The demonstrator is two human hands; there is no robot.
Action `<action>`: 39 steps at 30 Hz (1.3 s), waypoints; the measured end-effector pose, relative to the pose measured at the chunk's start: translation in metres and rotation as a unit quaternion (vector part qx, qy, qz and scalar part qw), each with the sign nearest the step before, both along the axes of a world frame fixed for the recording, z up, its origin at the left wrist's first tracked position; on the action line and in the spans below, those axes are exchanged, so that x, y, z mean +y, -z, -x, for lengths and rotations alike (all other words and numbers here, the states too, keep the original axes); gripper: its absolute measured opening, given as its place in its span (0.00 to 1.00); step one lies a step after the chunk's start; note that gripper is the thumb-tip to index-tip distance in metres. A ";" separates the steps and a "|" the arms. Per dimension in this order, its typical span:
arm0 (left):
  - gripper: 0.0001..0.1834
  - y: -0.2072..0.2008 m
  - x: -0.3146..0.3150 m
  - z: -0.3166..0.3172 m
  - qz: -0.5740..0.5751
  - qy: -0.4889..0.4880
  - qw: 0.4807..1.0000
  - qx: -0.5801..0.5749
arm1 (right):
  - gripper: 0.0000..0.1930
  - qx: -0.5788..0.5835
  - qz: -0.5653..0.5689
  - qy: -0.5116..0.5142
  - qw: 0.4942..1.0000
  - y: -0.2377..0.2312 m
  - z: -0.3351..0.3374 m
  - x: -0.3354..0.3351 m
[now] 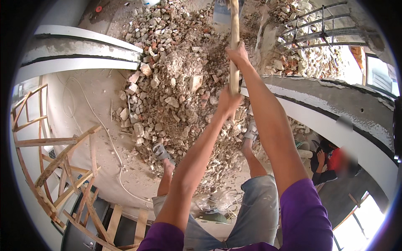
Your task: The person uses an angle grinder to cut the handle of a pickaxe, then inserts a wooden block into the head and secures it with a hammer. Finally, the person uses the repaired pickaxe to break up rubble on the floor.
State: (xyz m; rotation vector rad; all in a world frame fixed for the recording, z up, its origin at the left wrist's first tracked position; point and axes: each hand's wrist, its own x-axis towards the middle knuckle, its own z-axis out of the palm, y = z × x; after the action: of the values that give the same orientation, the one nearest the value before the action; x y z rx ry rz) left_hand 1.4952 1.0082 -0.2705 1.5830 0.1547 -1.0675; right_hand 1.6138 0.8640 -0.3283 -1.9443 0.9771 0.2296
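A long, pale wooden tool handle [235, 35] runs upward from the middle of the view to the top edge. My right hand [238, 55] is wrapped round it higher up. Lower down, my left hand [228, 102] grips it near its end. The tool's working end is not clearly seen; a flat grey-blue plate [222, 13] shows beside the handle at the top, and I cannot tell whether they are joined. Beneath both hands spreads a heap of broken brick, stone and mortar rubble [178, 90]. My sandalled feet stand at its near edge.
A cut wall [104, 51] on the left and another [335, 113] on the right flank the rubble. Wooden frames [67, 167] stand at left. A pale cable [104, 134] crosses the floor. Bare rebar [324, 29] juts out upper right. Another person [331, 161] is at the right.
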 end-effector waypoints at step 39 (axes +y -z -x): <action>0.22 -0.134 0.266 0.423 -0.134 -0.053 0.977 0.154 | 0.37 0.156 -0.178 0.087 0.968 0.005 0.276 0.197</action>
State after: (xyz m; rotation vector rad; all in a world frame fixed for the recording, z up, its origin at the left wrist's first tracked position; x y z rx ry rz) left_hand 1.0720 1.2738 -0.1365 1.6170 0.6093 -1.2409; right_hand 1.3383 1.0607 -0.3336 -1.5106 1.2120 0.5829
